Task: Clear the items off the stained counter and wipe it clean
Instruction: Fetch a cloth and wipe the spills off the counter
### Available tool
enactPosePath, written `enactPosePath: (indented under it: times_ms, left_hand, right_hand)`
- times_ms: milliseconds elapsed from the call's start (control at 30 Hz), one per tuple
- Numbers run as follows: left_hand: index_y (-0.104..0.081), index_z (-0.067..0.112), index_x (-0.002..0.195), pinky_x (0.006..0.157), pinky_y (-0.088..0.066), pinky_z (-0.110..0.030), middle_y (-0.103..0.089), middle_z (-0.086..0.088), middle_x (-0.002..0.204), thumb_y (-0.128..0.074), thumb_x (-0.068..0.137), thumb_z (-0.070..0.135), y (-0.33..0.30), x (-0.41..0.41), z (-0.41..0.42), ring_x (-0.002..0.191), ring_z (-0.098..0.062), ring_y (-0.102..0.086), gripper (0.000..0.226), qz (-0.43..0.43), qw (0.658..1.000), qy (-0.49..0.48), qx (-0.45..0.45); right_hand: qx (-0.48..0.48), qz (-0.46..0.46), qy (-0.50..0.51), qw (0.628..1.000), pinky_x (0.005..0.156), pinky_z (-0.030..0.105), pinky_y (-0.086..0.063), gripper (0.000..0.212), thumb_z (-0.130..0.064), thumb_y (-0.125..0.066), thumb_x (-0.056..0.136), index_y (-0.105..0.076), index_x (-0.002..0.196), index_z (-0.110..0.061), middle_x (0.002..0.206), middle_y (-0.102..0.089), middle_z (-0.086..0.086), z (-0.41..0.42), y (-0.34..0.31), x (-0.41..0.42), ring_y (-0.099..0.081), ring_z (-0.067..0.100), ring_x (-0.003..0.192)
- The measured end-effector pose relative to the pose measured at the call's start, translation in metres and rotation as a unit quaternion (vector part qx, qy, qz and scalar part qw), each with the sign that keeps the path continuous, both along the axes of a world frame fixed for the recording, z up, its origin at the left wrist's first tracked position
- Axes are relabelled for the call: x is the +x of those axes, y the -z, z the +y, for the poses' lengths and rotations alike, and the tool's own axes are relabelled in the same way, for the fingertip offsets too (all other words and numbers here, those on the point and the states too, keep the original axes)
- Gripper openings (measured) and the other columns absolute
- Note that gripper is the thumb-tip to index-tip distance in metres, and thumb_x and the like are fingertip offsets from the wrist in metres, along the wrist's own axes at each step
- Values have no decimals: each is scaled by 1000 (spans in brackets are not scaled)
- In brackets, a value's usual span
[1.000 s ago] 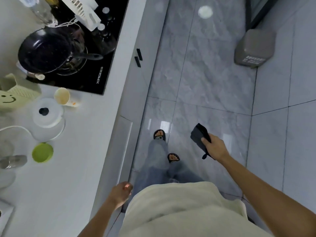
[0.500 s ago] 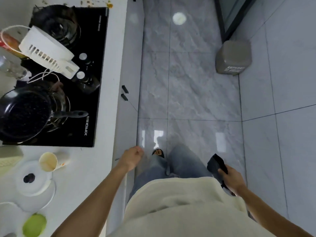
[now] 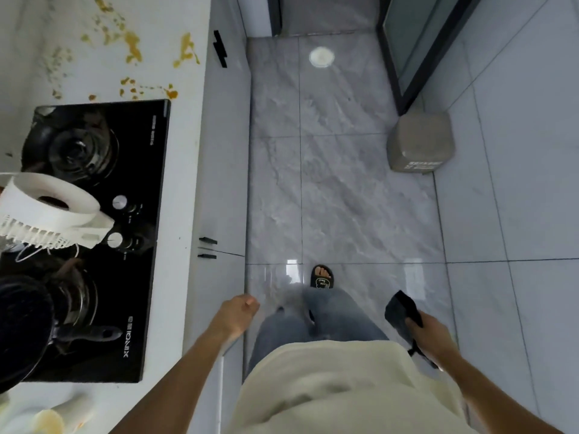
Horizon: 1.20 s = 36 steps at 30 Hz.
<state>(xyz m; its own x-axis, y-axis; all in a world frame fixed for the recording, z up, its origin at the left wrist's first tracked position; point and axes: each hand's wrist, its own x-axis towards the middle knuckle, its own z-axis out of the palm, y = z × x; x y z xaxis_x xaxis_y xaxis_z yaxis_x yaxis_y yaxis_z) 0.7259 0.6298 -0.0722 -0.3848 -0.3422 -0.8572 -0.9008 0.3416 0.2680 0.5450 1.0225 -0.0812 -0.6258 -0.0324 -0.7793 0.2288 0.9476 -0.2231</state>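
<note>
The white counter [image 3: 185,170] runs down the left side, with orange and green stains [image 3: 133,47] spattered on it beyond the black cooktop [image 3: 138,233]. My right hand [image 3: 430,335] grips a dark cloth [image 3: 402,314] out over the floor, at the right of my body. My left hand [image 3: 238,314] hangs with loosely curled fingers and holds nothing, just off the counter's front edge. A stained cup [image 3: 47,421] shows blurred at the bottom left.
A white appliance [image 3: 47,211] with a cord sits over the cooktop, and a black frying pan [image 3: 28,333] rests on the near burner. A grey bin [image 3: 421,142] stands on the tiled floor by a dark-framed door. Black cabinet handles [image 3: 206,248] stick out below the counter.
I have walked forward along the counter; the stained stretch past the cooktop has come into view. My left hand swung forward, and the cup and lids slid out of view.
</note>
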Motion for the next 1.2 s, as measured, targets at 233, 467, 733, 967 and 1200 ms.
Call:
enactPosePath:
  times_ms: [233, 467, 733, 967, 1200]
  left_hand:
    - [-72, 13, 116, 96, -56, -35, -76, -10, 118, -48, 110, 30, 2, -5, -7, 105, -27, -72, 30, -84, 996, 1, 5]
    - [-70, 15, 116, 86, -47, -24, -75, -7, 118, -44, 112, 31, 7, -48, -43, 110, -22, -71, 30, -119, 993, 11, 17]
    - [-69, 2, 122, 98, -54, -38, -73, -16, 125, -44, 112, 23, 1, -183, -129, 109, -30, -72, 34, -50, 998, -27, 12]
    - [-65, 13, 133, 114, -51, -39, -69, -9, 136, -43, 112, 41, -3, -306, -182, 118, -26, -69, 42, 11, 996, -87, 15]
    - [-66, 11, 134, 113, -53, -37, -70, -9, 134, -44, 113, 38, 6, -394, -209, 119, -25, -70, 41, 11, 995, -100, 17]
  right_hand:
    - [-87, 45, -32, 995, 57, 26, -40, 23, -25, -51, 105, -64, 116, -9, 94, -68, 11, -104, -6, -132, -61, 24, 77]
    - [-133, 83, -60, 986, 56, 18, -37, 10, -27, -52, 105, -60, 107, -22, 89, -65, 2, -195, -6, -216, -53, 1, 69]
    - [-65, 36, -83, 994, 55, 24, -38, 13, -23, -51, 105, -61, 108, -14, 84, -65, 6, -215, -4, -259, -56, 9, 69]
    - [1, 6, -43, 999, 44, 21, -36, 24, -16, -52, 102, -56, 79, -14, 62, -59, 5, -202, -10, -297, -58, 15, 48]
    - [25, -30, -67, 997, 57, 31, -41, 25, -15, -52, 102, -57, 78, -11, 66, -66, 11, -218, -5, -389, -67, 21, 56]
